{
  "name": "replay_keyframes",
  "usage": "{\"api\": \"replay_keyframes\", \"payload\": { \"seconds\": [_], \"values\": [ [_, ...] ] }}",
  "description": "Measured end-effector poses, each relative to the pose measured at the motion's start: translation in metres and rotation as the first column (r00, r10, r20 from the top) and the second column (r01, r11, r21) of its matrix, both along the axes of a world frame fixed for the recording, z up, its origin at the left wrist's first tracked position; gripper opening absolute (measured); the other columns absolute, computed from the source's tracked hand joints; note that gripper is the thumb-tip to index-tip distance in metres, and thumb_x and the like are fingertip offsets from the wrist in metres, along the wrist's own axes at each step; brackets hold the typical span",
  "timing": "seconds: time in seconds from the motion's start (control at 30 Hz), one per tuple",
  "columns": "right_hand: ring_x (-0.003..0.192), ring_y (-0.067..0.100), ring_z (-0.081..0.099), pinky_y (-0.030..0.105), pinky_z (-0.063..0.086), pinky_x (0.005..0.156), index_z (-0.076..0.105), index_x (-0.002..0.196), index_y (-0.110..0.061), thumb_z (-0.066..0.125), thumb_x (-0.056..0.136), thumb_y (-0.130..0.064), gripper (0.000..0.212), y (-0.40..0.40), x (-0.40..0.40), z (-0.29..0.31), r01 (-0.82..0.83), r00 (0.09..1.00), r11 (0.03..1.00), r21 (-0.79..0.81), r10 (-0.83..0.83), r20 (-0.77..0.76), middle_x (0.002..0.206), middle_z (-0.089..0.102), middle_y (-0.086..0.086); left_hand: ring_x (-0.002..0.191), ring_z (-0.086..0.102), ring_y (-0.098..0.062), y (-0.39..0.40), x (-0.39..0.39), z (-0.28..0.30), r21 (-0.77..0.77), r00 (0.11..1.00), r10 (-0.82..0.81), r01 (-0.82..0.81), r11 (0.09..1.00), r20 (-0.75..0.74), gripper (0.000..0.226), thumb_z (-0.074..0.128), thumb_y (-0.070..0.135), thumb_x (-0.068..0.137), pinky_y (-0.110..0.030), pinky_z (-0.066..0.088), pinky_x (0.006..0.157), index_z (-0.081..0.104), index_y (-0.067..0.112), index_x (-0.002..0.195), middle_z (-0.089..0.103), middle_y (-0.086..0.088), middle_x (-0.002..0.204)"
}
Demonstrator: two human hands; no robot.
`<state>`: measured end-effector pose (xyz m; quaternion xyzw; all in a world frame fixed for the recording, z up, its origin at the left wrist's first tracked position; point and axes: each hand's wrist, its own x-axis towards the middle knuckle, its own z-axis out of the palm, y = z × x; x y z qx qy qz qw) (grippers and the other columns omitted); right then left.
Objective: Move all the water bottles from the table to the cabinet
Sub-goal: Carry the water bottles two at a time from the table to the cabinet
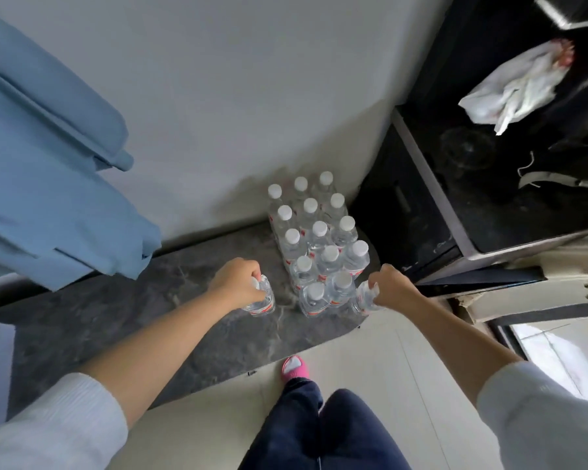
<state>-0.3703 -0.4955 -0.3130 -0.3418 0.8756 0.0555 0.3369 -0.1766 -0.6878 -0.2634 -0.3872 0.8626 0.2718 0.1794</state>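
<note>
Several clear water bottles with white caps and red labels stand packed in rows (316, 232) at the right end of the dark marble table (116, 320). My left hand (238, 281) grips the top of one water bottle (263, 301) just left of the pack. My right hand (392, 288) holds another water bottle (364, 298) by its neck at the pack's right front corner, near the table's edge. The dark cabinet (455, 212) stands open at the right, just beyond the pack.
A blue garment (48, 184) hangs at the left over the table's back edge. Inside the cabinet lie a white cloth (520, 86) and a clear glass (465, 147). My legs and a pink slipper (296, 366) are on the pale floor below.
</note>
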Motion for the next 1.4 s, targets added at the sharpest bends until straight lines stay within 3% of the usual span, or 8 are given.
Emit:
{"api": "replay_keyframes", "payload": {
  "seconds": [0.17,0.47,0.57,0.73,0.87,1.07,1.2,1.4],
  "values": [
    [0.101,0.029,0.057,0.028,0.043,0.075,0.060,0.116,-0.013,0.055,0.084,-0.009,0.032,-0.009,-0.017,-0.018,0.031,0.999,0.999,0.027,-0.032,0.039,0.125,0.042,0.011,0.086,0.046,-0.018,-0.012,-0.014,-0.014,0.011,0.999,0.003,-0.003,1.000,0.041,0.039,0.069,0.016,0.074,-0.024,0.036,0.072,0.035,0.030,0.060,0.044,0.002,0.090],
    [0.098,0.026,0.057,0.022,0.044,0.067,0.063,0.112,-0.011,0.055,0.084,-0.010,0.029,-0.026,-0.028,-0.029,-0.021,0.992,1.000,0.014,0.019,0.128,0.127,0.047,0.011,0.089,0.047,-0.019,-0.017,-0.034,-0.029,0.024,0.997,0.048,-0.050,0.998,0.067,0.031,0.067,0.013,0.076,-0.025,0.036,0.073,0.041,0.024,0.064,0.044,-0.001,0.094],
    [0.110,0.028,0.056,0.028,0.048,0.087,0.060,0.119,-0.012,0.057,0.085,-0.010,0.034,-0.027,-0.029,-0.032,0.050,0.988,0.999,0.002,-0.050,0.148,0.131,0.043,0.010,0.090,0.049,-0.021,-0.017,-0.038,-0.032,0.033,0.996,0.065,-0.067,0.997,0.063,0.032,0.068,0.012,0.076,-0.027,0.038,0.075,0.041,0.024,0.064,0.044,-0.002,0.094],
    [0.115,0.030,0.053,0.030,0.044,0.092,0.053,0.124,-0.009,0.050,0.088,-0.007,0.036,-0.027,-0.026,-0.028,0.032,0.982,0.999,0.027,-0.036,0.183,0.133,0.043,0.013,0.085,0.044,-0.017,-0.018,-0.044,-0.040,0.044,0.992,0.115,-0.117,0.992,0.051,0.042,0.066,0.010,0.075,-0.023,0.033,0.072,0.033,0.030,0.059,0.041,0.003,0.082],
    [0.125,0.032,0.046,0.036,0.044,0.099,0.039,0.135,-0.012,0.045,0.092,-0.014,0.044,-0.028,-0.018,-0.015,-0.130,0.988,0.980,0.149,0.116,0.100,0.139,0.036,0.013,0.086,0.044,-0.016,-0.024,-0.048,-0.043,0.044,0.991,0.119,-0.122,0.992,0.066,0.014,0.065,0.010,0.077,-0.024,0.033,0.072,0.057,0.018,0.084,0.043,-0.001,0.093],
    [0.128,0.027,0.040,0.036,0.041,0.102,0.044,0.131,-0.011,0.039,0.095,-0.020,0.037,-0.070,-0.013,0.009,-0.318,0.948,0.946,0.055,0.316,0.050,0.142,0.035,0.009,0.092,0.050,-0.018,-0.042,-0.054,-0.047,0.028,0.984,0.165,-0.167,0.986,0.071,0.029,0.064,0.011,0.080,-0.022,0.034,0.075,0.061,0.006,0.109,0.044,-0.002,0.098],
    [0.140,0.022,0.024,0.034,0.025,0.114,0.039,0.136,-0.015,0.037,0.097,-0.024,0.041,-0.123,-0.014,0.001,-0.358,0.930,0.921,-0.152,0.366,0.024,0.150,0.028,0.006,0.109,0.056,-0.022,-0.058,-0.060,-0.049,-0.007,0.975,0.209,-0.209,0.978,0.074,0.030,0.062,0.011,0.082,-0.022,0.038,0.079,0.061,0.007,0.112,0.054,-0.007,0.111],
    [0.147,0.025,-0.015,0.050,-0.011,0.117,0.004,0.149,-0.028,0.026,0.097,-0.046,0.059,-0.182,-0.014,-0.027,-0.454,0.891,0.885,-0.100,0.451,-0.055,0.160,-0.010,0.001,0.113,0.055,-0.024,-0.092,-0.070,-0.056,-0.007,0.963,0.249,-0.249,0.968,0.101,0.033,0.061,0.011,0.083,-0.028,0.045,0.086,0.060,0.010,0.116,0.053,-0.009,0.123]
  ]
}}
